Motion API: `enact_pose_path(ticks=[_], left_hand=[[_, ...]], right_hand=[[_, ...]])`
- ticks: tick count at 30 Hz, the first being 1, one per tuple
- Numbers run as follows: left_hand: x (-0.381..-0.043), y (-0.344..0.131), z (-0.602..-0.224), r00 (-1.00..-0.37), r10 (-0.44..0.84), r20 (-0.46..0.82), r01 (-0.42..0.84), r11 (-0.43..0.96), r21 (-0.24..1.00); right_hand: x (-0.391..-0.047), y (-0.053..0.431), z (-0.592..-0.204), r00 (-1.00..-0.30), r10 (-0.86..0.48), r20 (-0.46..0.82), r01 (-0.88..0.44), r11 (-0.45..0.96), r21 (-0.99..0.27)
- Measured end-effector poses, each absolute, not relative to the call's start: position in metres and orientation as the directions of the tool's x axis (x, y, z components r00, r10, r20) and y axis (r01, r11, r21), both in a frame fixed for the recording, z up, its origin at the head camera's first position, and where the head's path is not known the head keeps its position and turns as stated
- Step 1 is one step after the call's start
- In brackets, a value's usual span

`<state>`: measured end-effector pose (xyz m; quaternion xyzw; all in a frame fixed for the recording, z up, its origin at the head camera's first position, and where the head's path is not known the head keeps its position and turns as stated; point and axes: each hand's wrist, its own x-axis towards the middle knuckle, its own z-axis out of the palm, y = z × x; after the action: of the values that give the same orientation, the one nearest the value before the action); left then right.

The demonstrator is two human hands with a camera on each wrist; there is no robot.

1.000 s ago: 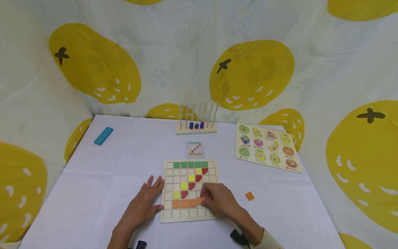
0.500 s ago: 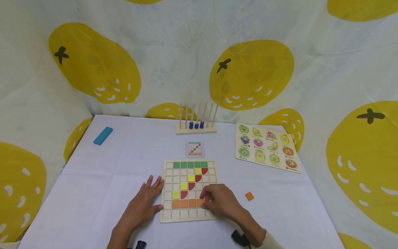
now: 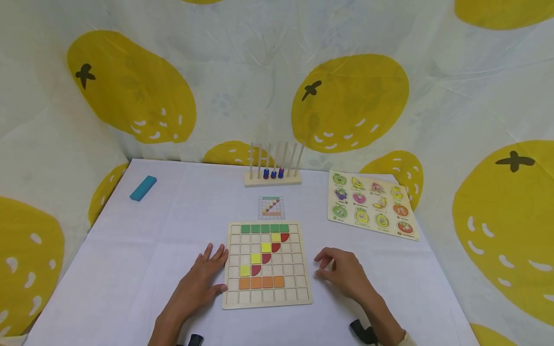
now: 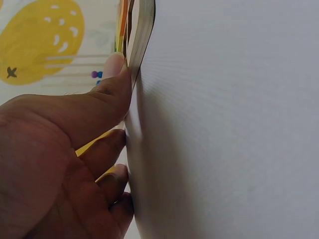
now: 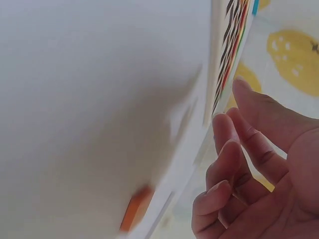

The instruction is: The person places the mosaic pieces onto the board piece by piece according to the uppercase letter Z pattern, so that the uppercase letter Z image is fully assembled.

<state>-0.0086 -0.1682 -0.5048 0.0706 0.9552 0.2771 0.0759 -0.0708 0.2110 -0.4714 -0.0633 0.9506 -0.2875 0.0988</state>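
A square wooden grid board point(image 3: 297, 270) lies flat on the white cloth. It carries a row of green tiles point(image 3: 265, 228), a diagonal of yellow tiles point(image 3: 256, 258) with red quarter-circle tiles point(image 3: 266, 258), and a row of orange tiles point(image 3: 261, 282). Against the board's left edge rests my left hand point(image 3: 196, 283), fingers spread and thumb touching the edge. To the right of the board, over the cloth, hovers my right hand point(image 3: 345, 274), fingers loosely bent and holding nothing. A loose orange tile point(image 5: 135, 209) lies on the cloth in the right wrist view; the right hand hides it from the head view.
A small pattern card point(image 3: 271, 208) lies behind the board. Farther back stands a peg stand point(image 3: 273, 180) with several beads. A fruit picture board point(image 3: 373, 204) lies at the back right, and a teal block point(image 3: 143, 188) at the far left.
The right hand settled the last orange tile into the orange row and let it go. It then moved right, off the board, over the loose tile. The left hand stayed put.
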Motion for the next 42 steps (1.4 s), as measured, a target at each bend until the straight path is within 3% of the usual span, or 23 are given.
enact_pose_path(ticks=[11, 21, 42], left_hand=[[-0.010, -0.170, -0.503, -0.974, 0.200, -0.107, 0.112, 0.834, 0.540], [-0.011, -0.169, -0.501, -0.974, 0.191, -0.119, 0.096, 0.834, 0.543], [-0.009, -0.168, -0.504, -0.978, 0.170, -0.124, 0.075, 0.830, 0.553]], right_hand=[[-0.069, 0.266, -0.466, -0.980, -0.050, -0.194, 0.048, 0.882, -0.468], [-0.067, 0.279, -0.472, -0.962, -0.012, -0.272, 0.106, 0.903, -0.416], [-0.072, 0.232, -0.478, -0.929, -0.246, -0.278, -0.035, 0.805, -0.593]])
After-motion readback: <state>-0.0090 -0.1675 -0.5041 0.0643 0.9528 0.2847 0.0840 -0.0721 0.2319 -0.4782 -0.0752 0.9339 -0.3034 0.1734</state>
